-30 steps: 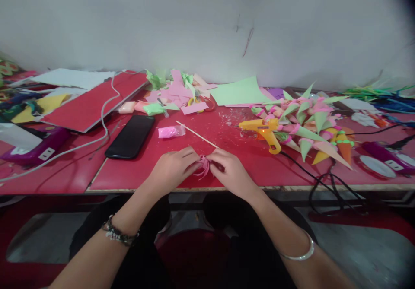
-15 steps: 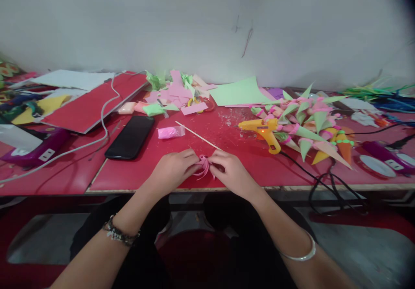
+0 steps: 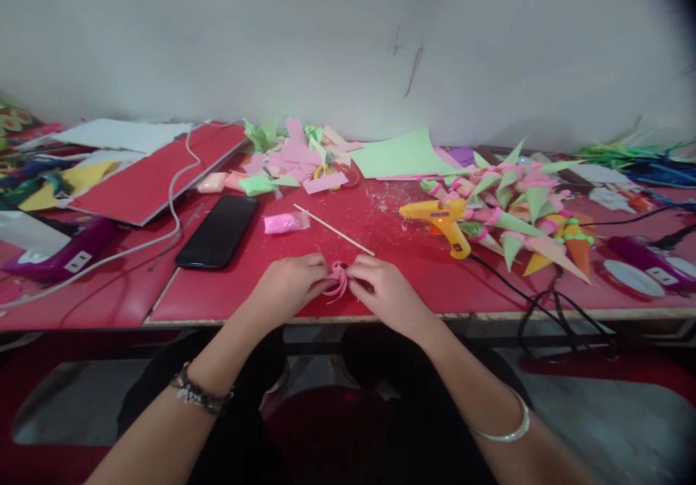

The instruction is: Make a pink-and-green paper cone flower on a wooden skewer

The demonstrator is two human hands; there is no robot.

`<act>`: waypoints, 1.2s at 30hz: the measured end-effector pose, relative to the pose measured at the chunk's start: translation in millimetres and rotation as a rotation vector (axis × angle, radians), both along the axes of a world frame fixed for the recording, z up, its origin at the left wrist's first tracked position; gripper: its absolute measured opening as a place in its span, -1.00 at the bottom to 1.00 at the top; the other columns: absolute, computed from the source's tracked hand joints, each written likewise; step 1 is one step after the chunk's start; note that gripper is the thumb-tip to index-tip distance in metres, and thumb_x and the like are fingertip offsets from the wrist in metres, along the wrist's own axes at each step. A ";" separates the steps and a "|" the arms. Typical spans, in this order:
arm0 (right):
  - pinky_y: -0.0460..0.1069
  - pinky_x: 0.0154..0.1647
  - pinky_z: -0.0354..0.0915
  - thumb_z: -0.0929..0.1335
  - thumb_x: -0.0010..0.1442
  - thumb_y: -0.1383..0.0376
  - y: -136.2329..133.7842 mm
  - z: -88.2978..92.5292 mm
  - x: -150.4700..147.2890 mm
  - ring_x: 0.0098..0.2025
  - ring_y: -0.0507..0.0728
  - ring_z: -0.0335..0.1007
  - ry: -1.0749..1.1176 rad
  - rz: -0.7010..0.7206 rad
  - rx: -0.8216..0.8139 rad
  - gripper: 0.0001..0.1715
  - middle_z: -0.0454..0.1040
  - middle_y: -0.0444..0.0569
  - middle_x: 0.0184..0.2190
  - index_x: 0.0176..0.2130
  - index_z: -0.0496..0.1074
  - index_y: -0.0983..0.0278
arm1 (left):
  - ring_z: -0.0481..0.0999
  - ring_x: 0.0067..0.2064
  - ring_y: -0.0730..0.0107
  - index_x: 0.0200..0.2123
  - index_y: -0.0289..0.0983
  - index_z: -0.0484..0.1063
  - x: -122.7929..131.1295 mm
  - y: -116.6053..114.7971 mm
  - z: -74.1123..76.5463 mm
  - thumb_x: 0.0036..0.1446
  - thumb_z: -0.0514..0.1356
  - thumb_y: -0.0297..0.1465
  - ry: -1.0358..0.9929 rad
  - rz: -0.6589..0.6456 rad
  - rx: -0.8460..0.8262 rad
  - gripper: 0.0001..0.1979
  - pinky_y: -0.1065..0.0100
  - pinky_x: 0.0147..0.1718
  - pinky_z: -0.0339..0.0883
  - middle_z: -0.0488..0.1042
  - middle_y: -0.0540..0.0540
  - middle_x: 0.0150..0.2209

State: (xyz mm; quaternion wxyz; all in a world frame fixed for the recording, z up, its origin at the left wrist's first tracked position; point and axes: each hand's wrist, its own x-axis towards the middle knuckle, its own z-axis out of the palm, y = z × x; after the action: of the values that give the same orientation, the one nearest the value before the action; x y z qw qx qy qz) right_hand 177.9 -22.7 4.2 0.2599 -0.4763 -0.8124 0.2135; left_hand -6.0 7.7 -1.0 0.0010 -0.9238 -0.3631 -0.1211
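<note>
Between my two hands, over the front of the red table [image 3: 217,300], is a bundle of curled pink paper strips [image 3: 338,280]. My left hand [image 3: 293,282] pinches its left side with closed fingers. On the right side, the fingertips of my right hand [image 3: 380,285] are pressed together on the same curls. Exactly where the fingertips meet the paper is partly hidden. Just beyond my hands lies a thin wooden stick [image 3: 333,228], slanting toward my right hand. A small bag of pink material [image 3: 286,222] rests near the stick's far end.
A black phone [image 3: 217,231] lies to the left. To the right, a yellow hot glue gun [image 3: 438,217] with a lit orange light sits beside several paper cones [image 3: 511,206]. Its cable [image 3: 536,304] loops over the table edge. Pink scraps [image 3: 293,155] and a green sheet [image 3: 399,155] lie behind.
Both hands and the pink paper curls have shifted very slightly left. My right hand has drawn back from the stick's near end, which now shows. The grip looks the same.
</note>
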 end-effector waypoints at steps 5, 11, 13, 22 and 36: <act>-0.12 -0.44 0.10 0.21 0.15 0.40 -0.4 1.8 0.9 -0.45 -0.01 0.20 -0.030 -0.015 0.011 -0.81 0.27 -0.12 -0.48 -0.42 0.37 0.28 | 0.39 -0.44 0.46 -0.38 -0.26 0.43 0.0 -1.1 1.8 0.21 -0.09 -0.22 0.024 0.031 0.002 -0.64 0.45 -0.56 0.04 0.40 -0.01 -0.42; -0.11 -0.42 0.14 0.22 0.15 0.35 0.1 3.9 4.7 -0.43 0.00 0.22 0.048 -0.076 0.035 -0.82 0.35 -0.08 -0.40 -0.27 0.39 0.27 | 0.39 -0.39 0.47 -0.32 -0.28 0.38 -1.2 -2.4 7.2 0.22 -0.12 -0.21 -0.070 0.010 -0.025 -0.64 0.48 -0.51 0.10 0.40 -0.02 -0.41; -0.11 -0.43 0.14 0.21 0.16 0.37 0.0 3.3 4.0 -0.42 0.00 0.23 0.048 -0.056 0.030 -0.82 0.35 -0.07 -0.41 -0.29 0.39 0.27 | 0.38 -0.40 0.47 -0.33 -0.28 0.39 -0.5 -2.3 6.6 0.24 -0.14 -0.24 -0.064 -0.029 0.006 -0.63 0.48 -0.51 0.10 0.40 -0.02 -0.42; -0.10 -0.43 0.14 0.19 0.16 0.38 -2.4 3.6 -1.7 -0.42 0.01 0.25 0.023 -0.033 0.062 -0.81 0.35 -0.08 -0.45 -0.37 0.37 0.28 | 0.36 -0.45 0.46 -0.39 -0.29 0.38 1.9 -3.3 4.8 0.23 -0.12 -0.26 -0.041 0.014 0.042 -0.65 0.46 -0.54 0.09 0.37 -0.02 -0.46; -0.08 -0.28 0.23 0.19 0.17 0.39 -3.4 7.9 -3.3 -0.31 0.04 0.33 0.149 -0.001 0.119 -0.80 0.41 -0.05 -0.36 -0.28 0.37 0.26 | 0.33 -0.52 0.48 -0.45 -0.29 0.32 0.8 -7.5 9.9 0.24 -0.15 -0.28 -0.052 0.031 0.109 -0.64 0.45 -0.56 0.06 0.36 -0.01 -0.52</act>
State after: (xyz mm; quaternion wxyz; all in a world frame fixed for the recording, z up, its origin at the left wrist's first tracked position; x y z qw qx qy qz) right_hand 174.6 -26.1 12.1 0.3475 -0.4433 -0.8019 0.1995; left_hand -5.2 0.2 8.9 0.0436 -0.9133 -0.3699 -0.1646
